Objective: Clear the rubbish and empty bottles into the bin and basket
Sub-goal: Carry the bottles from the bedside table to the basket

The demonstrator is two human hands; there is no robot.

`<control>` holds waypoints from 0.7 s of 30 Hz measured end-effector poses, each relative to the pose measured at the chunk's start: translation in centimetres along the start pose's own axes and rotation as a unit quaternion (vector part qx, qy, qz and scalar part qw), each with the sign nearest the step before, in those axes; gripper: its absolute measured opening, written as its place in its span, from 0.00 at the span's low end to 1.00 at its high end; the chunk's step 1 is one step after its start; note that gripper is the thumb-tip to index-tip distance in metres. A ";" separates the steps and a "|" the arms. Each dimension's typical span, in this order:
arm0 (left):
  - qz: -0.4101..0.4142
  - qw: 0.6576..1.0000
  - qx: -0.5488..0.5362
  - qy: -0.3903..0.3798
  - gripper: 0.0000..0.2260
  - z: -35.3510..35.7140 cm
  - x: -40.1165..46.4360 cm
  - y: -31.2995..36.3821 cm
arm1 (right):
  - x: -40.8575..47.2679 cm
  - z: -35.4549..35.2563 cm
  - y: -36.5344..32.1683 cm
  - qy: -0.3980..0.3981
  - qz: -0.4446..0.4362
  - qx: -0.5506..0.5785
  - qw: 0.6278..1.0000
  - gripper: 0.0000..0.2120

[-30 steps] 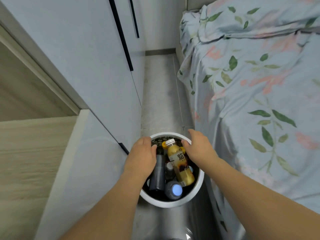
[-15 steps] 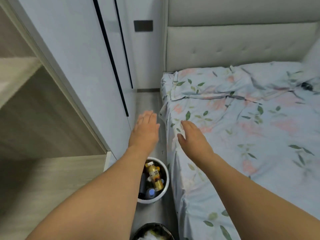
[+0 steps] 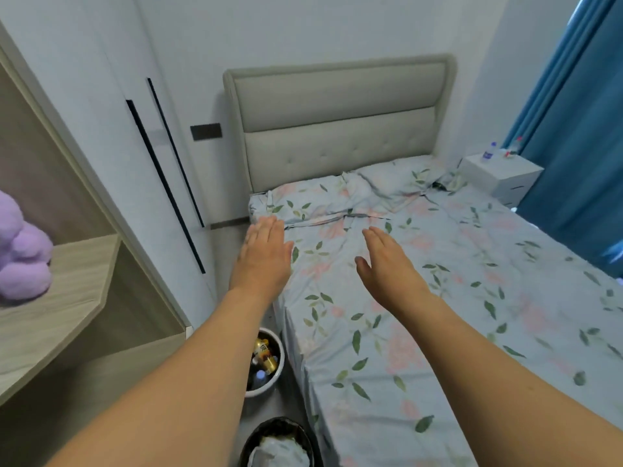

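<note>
A white round basket (image 3: 278, 372) stands on the floor between the wardrobe and the bed, partly hidden by my left forearm. It holds several bottles, among them a yellow drink bottle (image 3: 265, 354). Nearer to me is a black bin (image 3: 305, 434) with crumpled white rubbish (image 3: 281, 450) inside. My left hand (image 3: 261, 254) is raised with straight fingers and holds nothing, near the bed's left edge. My right hand (image 3: 387, 264) hovers flat over the bed, also holding nothing. Far off, a clear bottle (image 3: 488, 152) stands on the white nightstand (image 3: 505, 178).
The floral-sheeted bed (image 3: 438, 281) fills the right side, with a padded headboard (image 3: 337, 123) behind. White wardrobe doors (image 3: 111, 129) and a wooden shelf (image 3: 64, 291) with a purple plush toy (image 3: 20, 251) line the left. Blue curtains (image 3: 580, 146) hang at the far right.
Both hands have lifted away from the basket and now hover with straight fingers. The view has risen from the basket to the whole bed and headboard.
</note>
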State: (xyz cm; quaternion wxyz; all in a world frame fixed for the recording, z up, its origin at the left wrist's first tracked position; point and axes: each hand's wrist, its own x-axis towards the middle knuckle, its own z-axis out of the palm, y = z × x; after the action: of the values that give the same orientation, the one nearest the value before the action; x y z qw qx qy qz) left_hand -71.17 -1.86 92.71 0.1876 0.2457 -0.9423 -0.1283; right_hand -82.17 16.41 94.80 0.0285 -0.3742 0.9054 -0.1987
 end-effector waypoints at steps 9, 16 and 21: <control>0.153 0.986 -0.015 -0.058 0.22 0.7 0.1 5.6 | -6.4 -3.3 2.0 0.059 0.131 -0.014 0.990 0.27; 0.270 0.959 -0.039 -0.071 0.22 1.0 -1.9 13.8 | -14.6 -7.4 4.4 0.123 0.236 -0.032 0.963 0.27; 0.362 0.927 -0.058 -0.086 0.22 1.3 -6.5 21.8 | -23.7 -10.4 7.2 0.165 0.315 -0.043 0.934 0.27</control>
State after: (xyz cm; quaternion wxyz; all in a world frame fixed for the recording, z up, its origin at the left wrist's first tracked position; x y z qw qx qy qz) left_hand -75.54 20.05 96.90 0.1534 -0.1350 -0.9707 -0.1267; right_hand -72.00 40.84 99.33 -0.0758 -0.0322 0.9765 -0.1993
